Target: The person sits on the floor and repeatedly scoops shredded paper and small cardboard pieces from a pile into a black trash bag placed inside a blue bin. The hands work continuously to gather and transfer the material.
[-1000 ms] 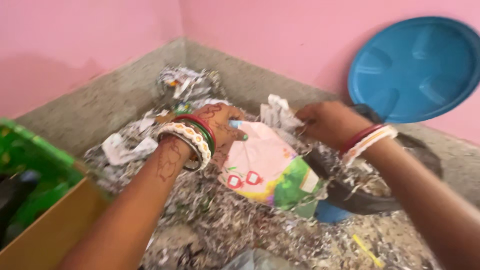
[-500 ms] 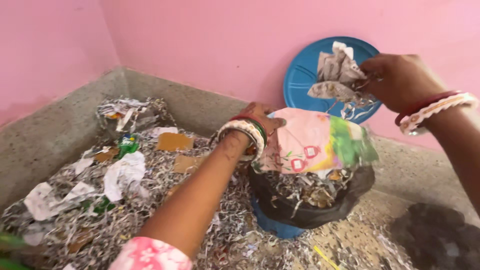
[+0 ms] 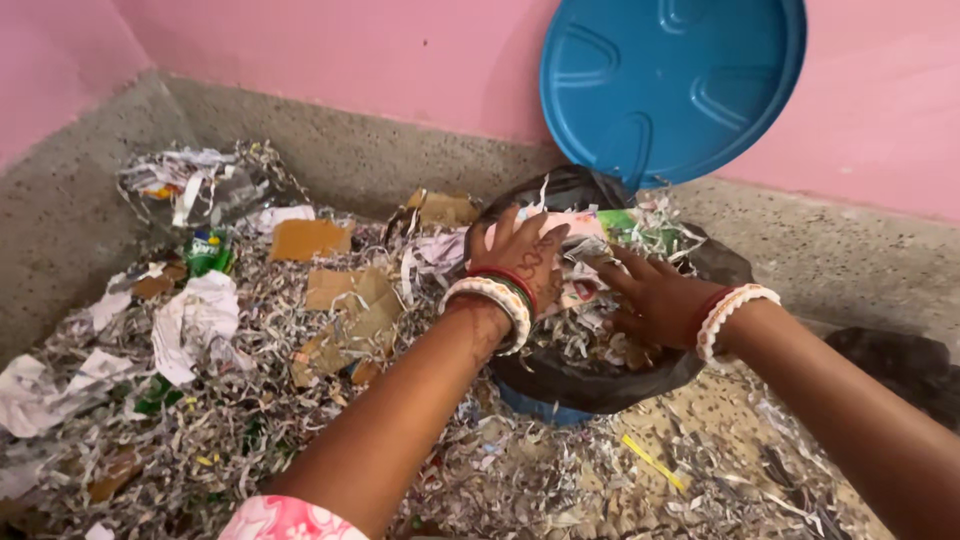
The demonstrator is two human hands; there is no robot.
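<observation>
With both my left hand [image 3: 520, 255] and right hand [image 3: 650, 295] pressing open-palmed on the shredded paper [image 3: 585, 335] heaped in the black-lined bin [image 3: 600, 375], gripping nothing, I judge pushing harder could spill scraps over its rim or tip it.

Single head-worn view, looking down and forward, close over the hands [image 3: 590, 285], facing a pink wall [image 3: 350, 50]

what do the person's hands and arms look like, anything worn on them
Both forearms are bare. The left hand has dark drawn patterns on its back, with white, red and green bangles at the wrist. The right hand wears red and white bangles. A pink flowered sleeve shows.
</observation>
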